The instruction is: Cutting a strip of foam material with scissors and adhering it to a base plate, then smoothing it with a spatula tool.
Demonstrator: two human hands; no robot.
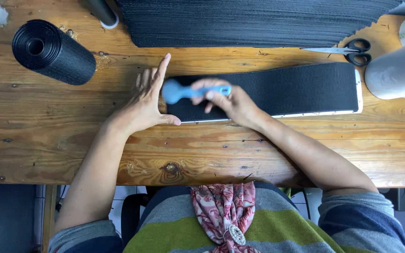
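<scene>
Spanning the view, a knotty wooden counter (48,150) carries a black strip (282,89) at centre — roll (52,51) far left, scissors (348,50) right. Left hand (147,100) lies flat, fingers spread, at the strip's end; right hand (230,100) grips a blue tool (183,91) — blurred.

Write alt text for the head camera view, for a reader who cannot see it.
A person's right hand holds a blue tool over the left end of a black fabric strip on a wooden table, while the left hand lies flat beside that end. A black roll and scissors lie nearby.
</scene>
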